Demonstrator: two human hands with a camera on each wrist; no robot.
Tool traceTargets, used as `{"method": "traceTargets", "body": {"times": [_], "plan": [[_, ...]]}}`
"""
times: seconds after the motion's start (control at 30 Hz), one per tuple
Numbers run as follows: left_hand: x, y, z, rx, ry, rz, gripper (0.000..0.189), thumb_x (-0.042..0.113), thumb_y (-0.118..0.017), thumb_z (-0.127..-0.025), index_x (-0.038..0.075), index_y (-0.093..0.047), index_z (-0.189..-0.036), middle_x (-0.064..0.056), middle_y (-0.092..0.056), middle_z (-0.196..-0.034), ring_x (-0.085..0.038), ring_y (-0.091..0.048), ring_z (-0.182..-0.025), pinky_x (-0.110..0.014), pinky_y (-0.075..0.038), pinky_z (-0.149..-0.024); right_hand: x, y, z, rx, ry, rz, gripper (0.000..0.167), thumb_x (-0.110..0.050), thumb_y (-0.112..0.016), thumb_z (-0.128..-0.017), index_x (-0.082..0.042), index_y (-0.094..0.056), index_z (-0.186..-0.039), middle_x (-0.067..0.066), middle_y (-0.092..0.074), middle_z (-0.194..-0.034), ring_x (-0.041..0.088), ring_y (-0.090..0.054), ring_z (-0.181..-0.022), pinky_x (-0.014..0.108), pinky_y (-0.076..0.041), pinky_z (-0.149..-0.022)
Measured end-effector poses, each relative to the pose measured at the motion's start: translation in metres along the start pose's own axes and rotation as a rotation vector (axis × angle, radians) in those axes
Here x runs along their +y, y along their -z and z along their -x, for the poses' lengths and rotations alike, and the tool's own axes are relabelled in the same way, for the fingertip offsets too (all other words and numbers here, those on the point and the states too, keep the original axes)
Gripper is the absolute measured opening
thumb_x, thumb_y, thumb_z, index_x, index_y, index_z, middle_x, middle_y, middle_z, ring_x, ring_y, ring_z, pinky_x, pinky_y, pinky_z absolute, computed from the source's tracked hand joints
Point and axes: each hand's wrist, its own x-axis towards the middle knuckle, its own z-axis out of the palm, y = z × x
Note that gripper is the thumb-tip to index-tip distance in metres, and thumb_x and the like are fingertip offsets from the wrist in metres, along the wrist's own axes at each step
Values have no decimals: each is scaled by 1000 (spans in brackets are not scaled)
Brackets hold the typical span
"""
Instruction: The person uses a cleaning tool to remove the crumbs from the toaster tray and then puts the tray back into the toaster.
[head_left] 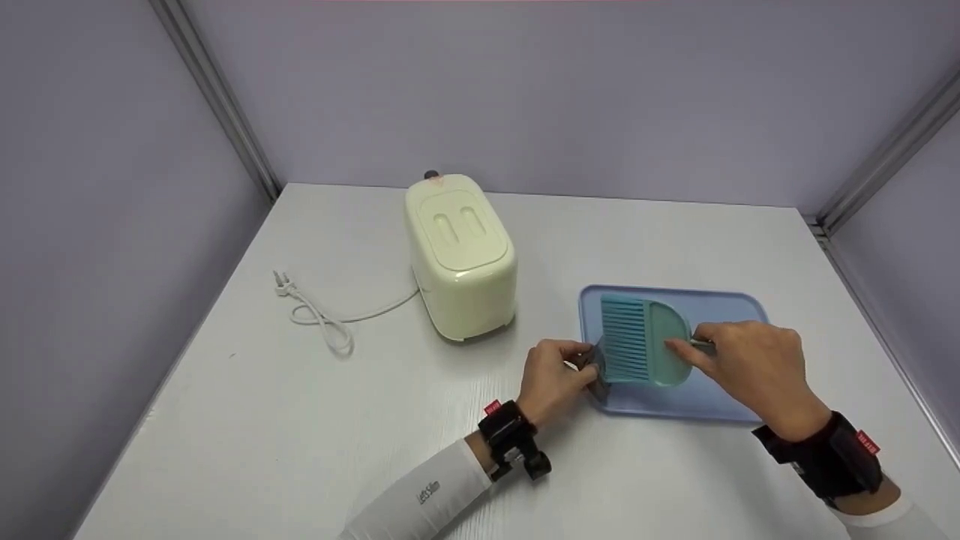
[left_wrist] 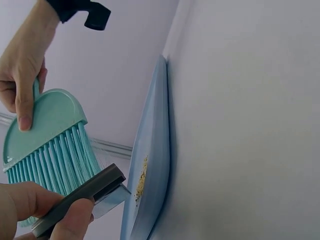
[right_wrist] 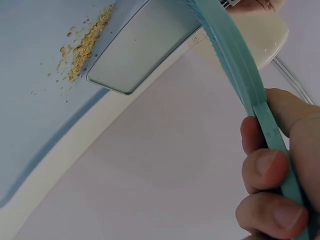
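My left hand [head_left: 551, 379] pinches a flat scraper [left_wrist: 80, 197] by its dark handle between thumb and fingers. The shiny blade [right_wrist: 140, 47] reaches over the left rim of a blue tray [head_left: 705, 401], beside a heap of yellowish crumbs [right_wrist: 90, 45]. A teal brush [head_left: 664, 345] is gripped by its handle in my right hand [head_left: 754, 367]. Its bristles [left_wrist: 60, 155] point left and stand close to the scraper above the tray; whether they touch it I cannot tell. From the head view the crumbs are hidden behind the brush.
A cream toaster [head_left: 461, 262] with its slots covered stands left of the tray. Its white cord [head_left: 367, 313] lies looped on the white table [head_left: 300, 420], with the plug [head_left: 283, 285] at far left. Purple-grey panels [head_left: 525, 97] enclose the back and sides.
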Motion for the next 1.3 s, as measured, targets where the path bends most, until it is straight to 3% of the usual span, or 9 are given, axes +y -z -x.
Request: {"method": "traceTargets", "body": {"times": [0.07, 0.17, 0.57, 0.8, 1.1, 1.3], "plan": [[0, 0, 0, -1, 3, 2, 25, 2, -77, -81, 5, -81, -106, -2, -78, -84, 3, -58, -71, -14, -45, -57, 1, 0, 0, 3, -1, 3, 80, -71, -25, -103, -14, -63, -61, -9, -20, -51, 3, -13, -48, 23, -3, -50], [0, -1, 0, 3, 1, 4, 26, 3, -77, -81, 4, -81, -106, -1, -78, -84, 2, -58, -69, -14, -47, -58, 2, -1, 0, 11, 0, 14, 79, -70, -24, -103, -15, -61, -60, -9, -19, -51, 3, -13, -47, 23, -3, -50], [1, 0, -1, 2, 8, -1, 26, 4, -78, -81, 5, -81, -107, 0, -77, -83, 3, -58, -65, -15, -48, -56, 10, -3, 2, -15, 18, 12, 85, -72, -23, -102, -13, -72, -65, -7, -26, -45, 3, -15, -44, 22, -3, -49], [1, 0, -2, 4, -2, -2, 25, 5, -78, -81, 5, -81, -106, 0, -78, -83, 3, -58, -68, -15, -49, -59, 7, -3, 2, 11, 77, 46, 80, -69, -23, -104, -16, -61, -58, -5, -27, -43, 5, -16, -40, 23, -3, -49], [2, 1, 0, -3, -1, 2, 26, 4, -78, -81, 4, -81, -107, -1, -77, -82, 3, -57, -65, -14, -47, -57, 15, -7, 4, 33, 79, 72, 76, -67, -24, -105, -17, -53, -55, -9, -18, -49, 3, -9, -47, 23, -1, -52], [4, 1, 2, -1, -13, -4, 28, 4, -77, -80, 5, -81, -108, 0, -77, -79, 4, -55, -59, -13, -46, -54, 23, -14, 8, 116, 104, 104, 73, -64, -27, -106, -19, -45, -52, -10, -13, -53, 3, -7, -50, 23, 0, -54]]}}
